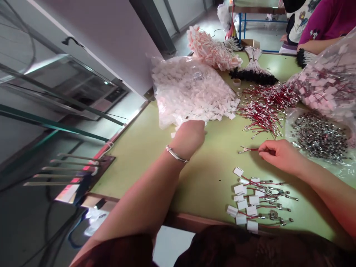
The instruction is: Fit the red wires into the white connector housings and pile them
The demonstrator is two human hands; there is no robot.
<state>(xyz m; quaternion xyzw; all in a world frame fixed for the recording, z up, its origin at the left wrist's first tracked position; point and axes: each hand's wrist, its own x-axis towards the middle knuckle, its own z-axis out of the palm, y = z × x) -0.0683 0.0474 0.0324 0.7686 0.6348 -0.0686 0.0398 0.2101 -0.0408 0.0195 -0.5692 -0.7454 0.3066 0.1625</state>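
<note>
My left hand [191, 136], with a bracelet at its wrist, reaches to the near edge of a heap of small white plastic housings [194, 89] spilling from a clear bag. Its fingers point away and are hidden behind the back of the hand. Farther right, my right hand [280, 154] is closed in a pinch on short red wires [252, 149], whose metal terminals stick out leftward above the table. In front of it lie several wire pieces with white housings [251, 200] on one end and metal parts on the other.
Loose red wires [263, 118] are piled behind my right hand. A clear bag of metal parts [319, 135] and a bag of wired housings [328, 85] stand right. Bundled white wires [254, 66] lie at the back. A pronged rack [97, 170] sits left; a person [328, 22] is across.
</note>
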